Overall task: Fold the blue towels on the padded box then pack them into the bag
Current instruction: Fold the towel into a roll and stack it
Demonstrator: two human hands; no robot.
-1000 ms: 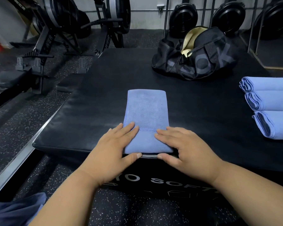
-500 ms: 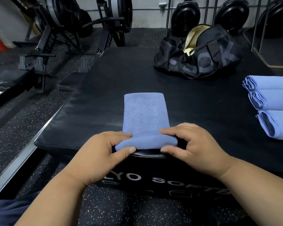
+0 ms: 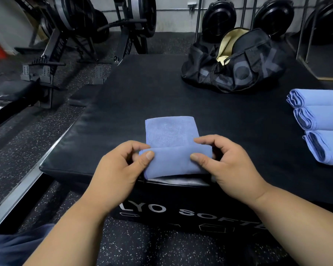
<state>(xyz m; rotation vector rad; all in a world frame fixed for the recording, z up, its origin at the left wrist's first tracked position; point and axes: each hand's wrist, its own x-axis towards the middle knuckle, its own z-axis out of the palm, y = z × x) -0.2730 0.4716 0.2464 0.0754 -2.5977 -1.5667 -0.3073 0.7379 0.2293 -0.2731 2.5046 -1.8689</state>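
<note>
We were mid-fold. Our left hand [image 3: 115,169] pinched the near-left corner of the blue towel [image 3: 171,148], thumb on top and fingers tucked under, and our right hand [image 3: 227,164] pinched the near-right corner the same way. Between the two hands the near end was lifted and turned over, just off the front edge of the padded box [image 3: 123,104]; the rest of the strip lay flat on the pad, running away beyond our fingertips. By our reading this was the step of folding the towel up along its length, and the next move called for carrying that lifted end forward, both hands level, so the edges landed square. Well off to the right of our right hand, three folded towels [image 3: 323,120] lay in a row, touching one another. Farthest out, beyond and right of the right hand, the bag [image 3: 238,72] sat with its mouth gaping, nothing packed that we could see.
</note>
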